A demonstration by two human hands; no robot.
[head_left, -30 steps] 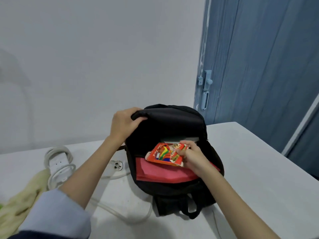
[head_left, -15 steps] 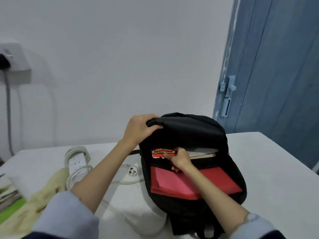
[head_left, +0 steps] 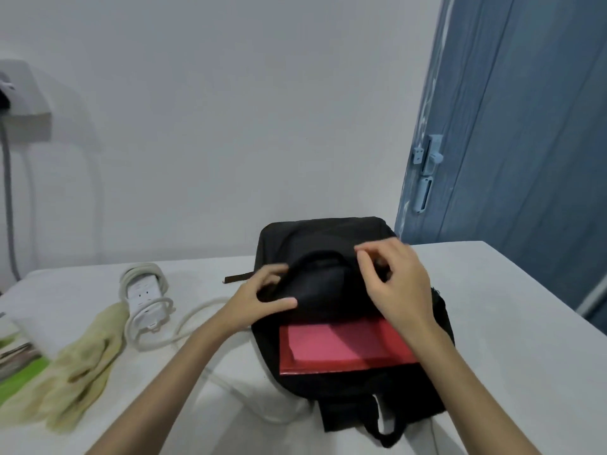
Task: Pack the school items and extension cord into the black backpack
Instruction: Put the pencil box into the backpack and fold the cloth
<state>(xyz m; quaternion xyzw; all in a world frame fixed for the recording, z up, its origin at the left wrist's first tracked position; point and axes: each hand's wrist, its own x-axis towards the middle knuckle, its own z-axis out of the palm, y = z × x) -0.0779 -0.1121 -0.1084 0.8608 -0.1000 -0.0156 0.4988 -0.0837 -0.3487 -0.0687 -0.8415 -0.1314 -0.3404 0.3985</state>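
Observation:
The black backpack (head_left: 331, 238) lies on the white table (head_left: 512, 323) with its mouth toward me. A red folder (head_left: 345, 349) sticks out of the opening. My left hand (head_left: 259, 303) grips the left side of the bag's top flap, thumb on top. Over the flap's right side, my right hand (head_left: 394, 284) hovers with fingers loosely curled; I cannot tell whether it pinches anything. The white extension cord (head_left: 146, 300), coiled round its socket strip, lies on the table left of the bag, its cable trailing toward the bag.
A pale yellow cloth (head_left: 75, 366) lies at the left front, beside green and white papers (head_left: 16, 359) at the table's left edge. A blue door (head_left: 512, 126) stands at the right behind the table. A wall socket box (head_left: 23, 90) is at far left.
The colourful box that my right hand pushed into the bag is out of sight. My right hand has come out and moved onto the flap, which now lies lower over the opening.

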